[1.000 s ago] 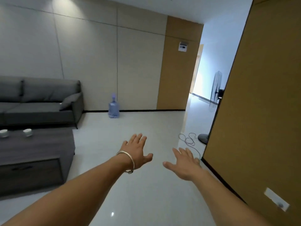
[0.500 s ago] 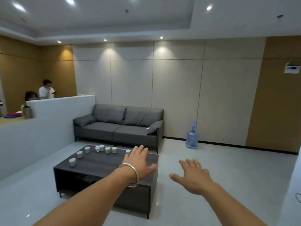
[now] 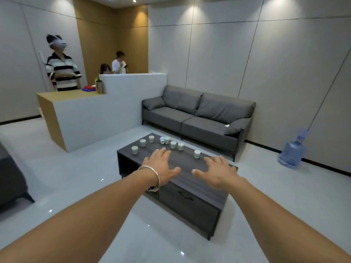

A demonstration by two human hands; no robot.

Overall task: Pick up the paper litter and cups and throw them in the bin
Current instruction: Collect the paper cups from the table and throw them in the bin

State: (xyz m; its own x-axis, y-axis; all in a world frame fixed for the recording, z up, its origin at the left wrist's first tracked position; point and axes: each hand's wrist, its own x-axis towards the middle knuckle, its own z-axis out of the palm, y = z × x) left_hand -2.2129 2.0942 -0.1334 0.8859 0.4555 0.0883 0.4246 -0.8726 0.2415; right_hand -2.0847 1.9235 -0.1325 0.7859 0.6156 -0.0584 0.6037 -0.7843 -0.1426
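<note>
Several small white cups point(image 3: 173, 144) stand on the far part of a dark wood coffee table point(image 3: 190, 179); one cup point(image 3: 162, 140) lies on its side, and a single cup point(image 3: 197, 154) stands apart to the right. My left hand point(image 3: 161, 168), with a bracelet on its wrist, and my right hand point(image 3: 218, 171) stretch forward in the air in front of the table, fingers spread, holding nothing. A small white scrap of paper point(image 3: 227, 125) lies on the grey sofa point(image 3: 197, 118). No bin is in view.
A white and wood counter point(image 3: 91, 111) stands to the left with three people behind it. A blue water bottle point(image 3: 291, 151) stands on the floor at the right wall. A dark seat point(image 3: 9, 177) is at the left edge. Glossy floor surrounds the table.
The view has swung left, from the corridor to the sofa and coffee table, and come closer to the table. Both hands stay stretched forward, holding nothing.
</note>
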